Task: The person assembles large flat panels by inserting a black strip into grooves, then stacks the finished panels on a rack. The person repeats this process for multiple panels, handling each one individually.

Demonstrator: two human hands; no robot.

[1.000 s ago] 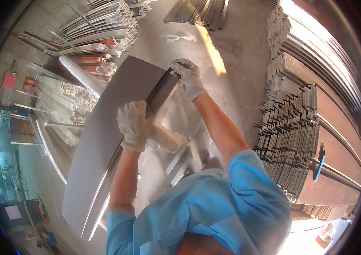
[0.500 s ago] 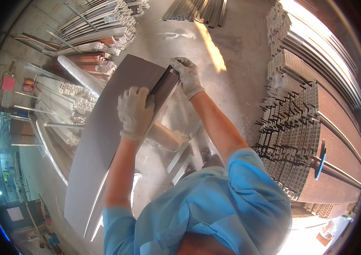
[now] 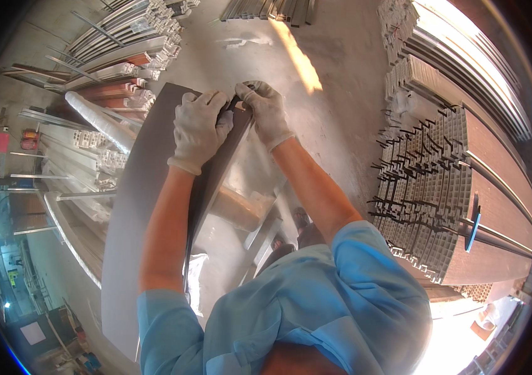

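Moving farther up the panel (image 3: 134,206), your left hand (image 3: 200,128) is now sitting just beside your right hand (image 3: 264,114). The panel is lying mostly left of your fingers, its long axis running back toward you along your left forearm (image 3: 169,231). Left fingers are curling at its edge, grasping or not I cannot tell; your right hand, nearer the far corner, is clasping that end.

Two gloved hands (image 3: 199,130) (image 3: 266,115), one panel (image 3: 133,203), one pink card (image 3: 0,142)
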